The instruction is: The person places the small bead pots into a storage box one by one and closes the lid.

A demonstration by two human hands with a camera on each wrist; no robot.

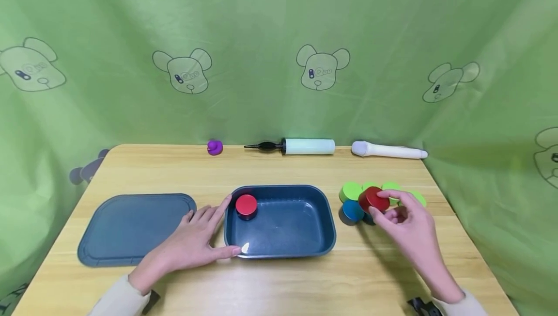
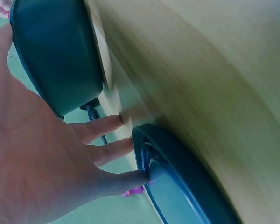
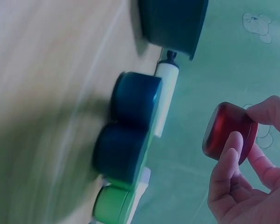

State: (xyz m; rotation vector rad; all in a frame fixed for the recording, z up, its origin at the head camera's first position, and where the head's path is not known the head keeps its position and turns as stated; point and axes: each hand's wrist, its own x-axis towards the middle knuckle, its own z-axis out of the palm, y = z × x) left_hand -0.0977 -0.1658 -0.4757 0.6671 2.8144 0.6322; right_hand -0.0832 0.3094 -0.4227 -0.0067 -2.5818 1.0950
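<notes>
The right hand (image 1: 405,221) pinches a red disc (image 1: 374,198) between thumb and fingertips, lifted just above the cluster of green and blue discs (image 1: 354,200) at the right of the frame; the step in hand looks like carrying this disc across to the dark blue tray (image 1: 324,219) at the centre of the table (image 1: 279,287), where another red disc (image 1: 246,206) already lies in the upper left corner. The left hand (image 1: 196,241) rests flat with straight fingers against the tray's left wall, holding nothing, between the tray and the dark blue lid (image 1: 131,226) lying to the left; the wrist view shows its fingertips touching the lid's edge too. The next move, as I judge it, calls for a leftward carry over the tray's right rim and a release onto the bare floor. The held disc is round and short, with no long axis; it is tilted, its flat face turned up and toward the upper left of the frame.
</notes>
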